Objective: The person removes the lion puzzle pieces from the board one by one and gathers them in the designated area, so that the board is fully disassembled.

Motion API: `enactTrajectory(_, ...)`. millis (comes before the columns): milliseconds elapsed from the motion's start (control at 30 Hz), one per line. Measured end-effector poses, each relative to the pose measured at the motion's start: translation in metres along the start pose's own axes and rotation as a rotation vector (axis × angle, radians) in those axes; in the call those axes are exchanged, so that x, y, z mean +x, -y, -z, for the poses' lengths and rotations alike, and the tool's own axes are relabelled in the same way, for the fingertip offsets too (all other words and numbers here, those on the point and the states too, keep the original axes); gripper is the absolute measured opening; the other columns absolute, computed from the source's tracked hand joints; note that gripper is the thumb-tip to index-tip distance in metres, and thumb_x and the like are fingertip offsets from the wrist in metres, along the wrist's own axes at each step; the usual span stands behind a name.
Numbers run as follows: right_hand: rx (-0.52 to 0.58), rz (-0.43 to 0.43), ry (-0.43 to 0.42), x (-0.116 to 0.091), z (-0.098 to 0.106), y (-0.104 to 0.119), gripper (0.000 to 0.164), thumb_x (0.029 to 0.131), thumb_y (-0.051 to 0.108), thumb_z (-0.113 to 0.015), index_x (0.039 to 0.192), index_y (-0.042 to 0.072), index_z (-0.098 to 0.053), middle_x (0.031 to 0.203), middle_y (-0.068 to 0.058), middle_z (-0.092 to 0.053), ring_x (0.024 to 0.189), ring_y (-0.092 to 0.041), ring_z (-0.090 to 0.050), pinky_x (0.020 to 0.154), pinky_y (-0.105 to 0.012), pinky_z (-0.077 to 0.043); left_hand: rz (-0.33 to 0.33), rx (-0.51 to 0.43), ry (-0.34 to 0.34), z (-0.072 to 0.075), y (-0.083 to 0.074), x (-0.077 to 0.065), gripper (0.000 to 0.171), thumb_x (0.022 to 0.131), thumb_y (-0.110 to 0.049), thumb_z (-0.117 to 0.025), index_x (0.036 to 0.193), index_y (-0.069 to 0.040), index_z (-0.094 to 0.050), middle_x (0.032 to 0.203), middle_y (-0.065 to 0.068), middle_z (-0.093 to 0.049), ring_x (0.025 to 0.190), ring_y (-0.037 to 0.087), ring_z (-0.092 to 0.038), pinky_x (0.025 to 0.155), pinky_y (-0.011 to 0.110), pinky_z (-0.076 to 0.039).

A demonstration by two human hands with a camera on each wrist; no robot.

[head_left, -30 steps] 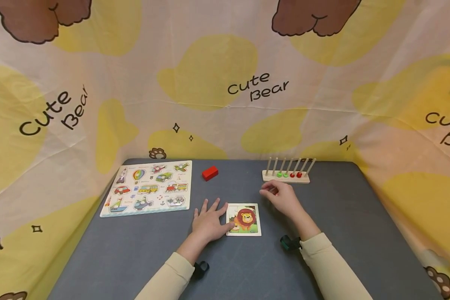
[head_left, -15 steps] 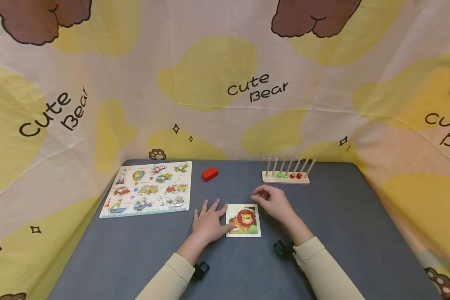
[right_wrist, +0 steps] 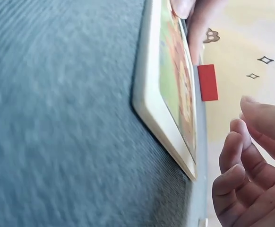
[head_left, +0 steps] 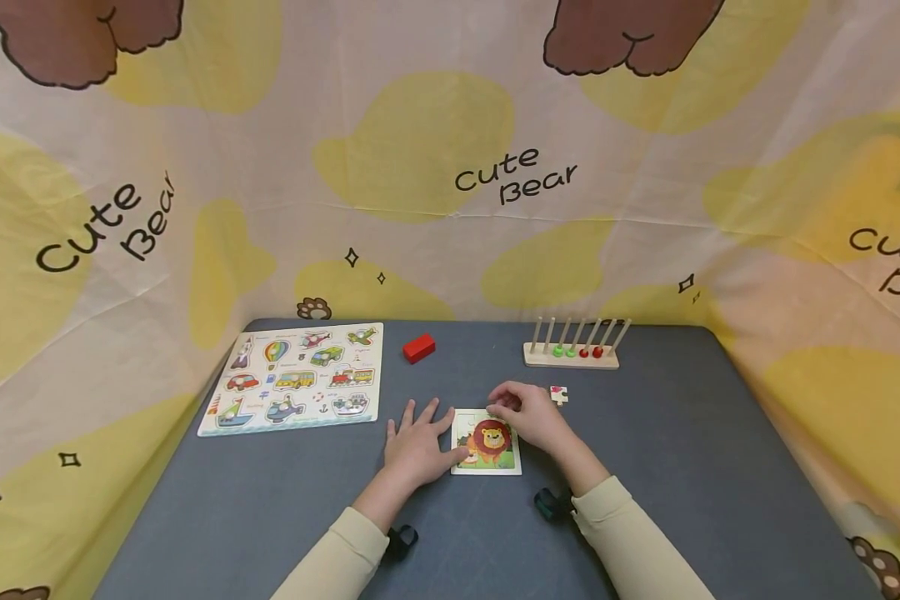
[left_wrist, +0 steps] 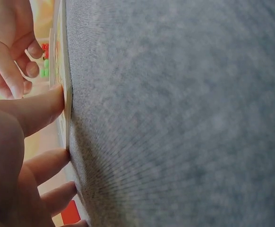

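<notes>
A small square puzzle board (head_left: 487,470) with a lion picture lies flat on the table. My left hand (head_left: 416,450) is spread at its left side, the thumb resting on the board and the other fingers reaching onto the table. In the left wrist view, the left thumb (left_wrist: 45,106) presses the board's edge. My right hand (head_left: 536,417) hovers over the board's upper right, its thumb and index tips close together. In the right wrist view, the other fingers (right_wrist: 234,146) are curled; I cannot tell whether a piece is pinched. A loose jigsaw piece (head_left: 560,395) lies beyond that hand.
A vehicle peg puzzle (head_left: 262,402) lies at the back left. Near the back middle sits a red block (head_left: 419,348). A wooden peg counting stand (head_left: 536,360) with green and red beads stands at the back right. Printed cloth (head_left: 420,142) walls surround the grey table (head_left: 682,467).
My right hand has moved left and nearer, from the loose jigsaw piece's side to over the lion board, leaving that piece uncovered. The left hand has stayed in place.
</notes>
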State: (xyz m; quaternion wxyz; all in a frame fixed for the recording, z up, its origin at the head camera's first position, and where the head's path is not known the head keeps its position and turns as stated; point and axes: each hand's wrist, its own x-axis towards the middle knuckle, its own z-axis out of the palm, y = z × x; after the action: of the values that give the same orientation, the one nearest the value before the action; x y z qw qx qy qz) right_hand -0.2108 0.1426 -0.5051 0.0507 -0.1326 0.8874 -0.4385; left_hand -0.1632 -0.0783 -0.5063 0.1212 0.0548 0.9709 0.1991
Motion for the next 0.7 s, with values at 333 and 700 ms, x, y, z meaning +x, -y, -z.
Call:
enactTrajectory(333, 0.016, -0.007, 0.079, 0.007, -0.011, 0.002, 0.014, 0.091, 0.02, -0.076, 0.104, 0.013, -0.074, 0.085, 0.003, -0.068, 0.074, -0.014, -0.059, 0.067, -0.026, -0.052, -0.007, -0.006, -0.007, -0.001, 0.001, 0.0, 0.076, 0.085, -0.059, -0.071, 0.151, -0.026, -0.05, 0.163, 0.008, -0.037, 0.154, 0.043, -0.016, 0.116, 0.073, -0.015)
enactTrajectory(700, -0.09, -0.004, 0.174, 0.013, -0.021, 0.0, 0.013, 0.09, 0.024, -0.077, 0.102, 0.017, -0.075, 0.08, 0.005, -0.062, 0.07, -0.014, -0.054, 0.062, -0.028, -0.043, -0.008, 0.002, -0.009, 0.0, 0.0, -0.001, 0.076, 0.085, -0.061, -0.07, 0.151, -0.028, -0.05, 0.163, 0.007, -0.036, 0.154, 0.043, -0.016, 0.116, 0.073, -0.016)
